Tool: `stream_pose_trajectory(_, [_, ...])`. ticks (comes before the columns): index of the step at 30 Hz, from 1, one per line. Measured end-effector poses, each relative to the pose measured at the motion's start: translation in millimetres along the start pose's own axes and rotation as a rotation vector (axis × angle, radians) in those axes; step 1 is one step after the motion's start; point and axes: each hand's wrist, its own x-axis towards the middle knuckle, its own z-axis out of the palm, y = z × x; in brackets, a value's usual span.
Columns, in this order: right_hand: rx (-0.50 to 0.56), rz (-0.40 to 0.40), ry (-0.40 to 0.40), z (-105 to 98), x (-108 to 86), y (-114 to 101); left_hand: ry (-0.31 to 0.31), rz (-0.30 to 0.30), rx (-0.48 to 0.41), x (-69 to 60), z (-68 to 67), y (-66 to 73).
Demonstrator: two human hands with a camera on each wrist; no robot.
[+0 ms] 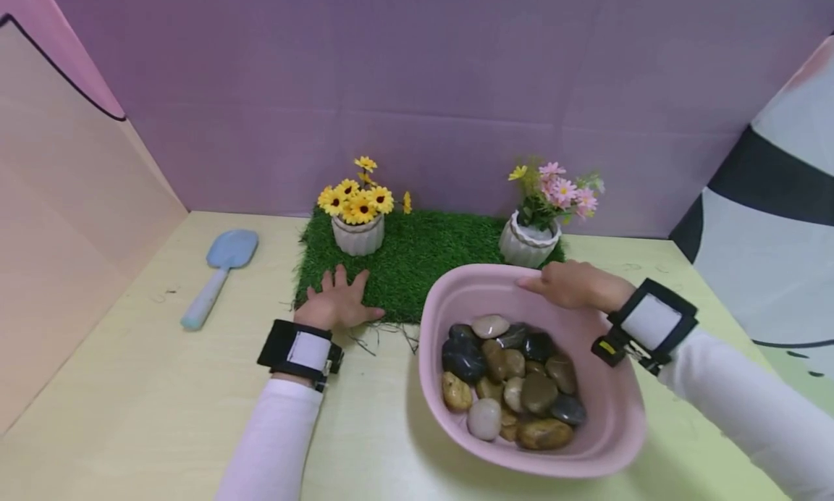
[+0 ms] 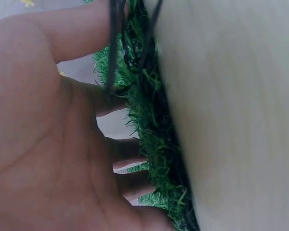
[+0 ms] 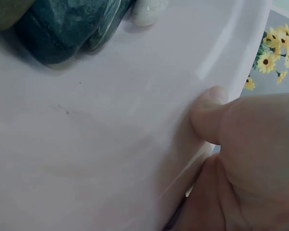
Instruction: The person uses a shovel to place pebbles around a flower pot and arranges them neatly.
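My right hand (image 1: 576, 284) grips the far rim of a pink plastic basin (image 1: 625, 428), thumb inside the wall and the other fingers outside, mostly hidden. Wet-looking stones (image 1: 537, 392) in black, brown and white lie in the basin, which tilts toward me. In the right wrist view the thumb (image 3: 209, 115) presses the inner wall, well apart from a dark stone (image 3: 62, 29). My left hand (image 1: 335, 302) rests with spread fingers on the near edge of a green artificial grass mat (image 1: 430, 247). The left wrist view shows its fingers (image 2: 127, 151) touching the grass.
On the mat stand a white pot with yellow flowers (image 1: 358, 233) and, farther right, a white pot with pink flowers (image 1: 524, 244). A blue toy shovel (image 1: 221, 276) lies on the pale wooden table (image 1: 150, 407) at the left. A purple backdrop (image 1: 417, 103) rises behind.
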Motion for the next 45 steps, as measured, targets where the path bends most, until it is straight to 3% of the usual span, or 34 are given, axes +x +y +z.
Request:
stream_pose_trajectory(8, [-0.017, -0.002, -0.04, -5, 5.9, -16, 0.003, 0.0, 0.006, -1.4, 0.1, 0.5])
stream_pose_trajectory(14, [-0.041, -0.028, -0.012, -5, 11.2, -28, 0.009, 0.0, 0.003, -1.0, 1.4, -0.2])
stream_pose_trajectory(26, [-0.079, 0.005, 0.023, -9, 25.0, -49, 0.021, 0.014, -0.014, -0.3, -0.9, -3.4])
stream_pose_trajectory(32, [-0.135, 0.011, 0.007, -9, 32.4, -55, 0.021, 0.013, -0.03, -0.7, 0.1, -4.7])
stream_pose_trajectory(45, [-0.156, 0.032, -0.024, -11, 40.0, -64, 0.007, 0.018, -0.053, -2.3, -0.2, -2.1])
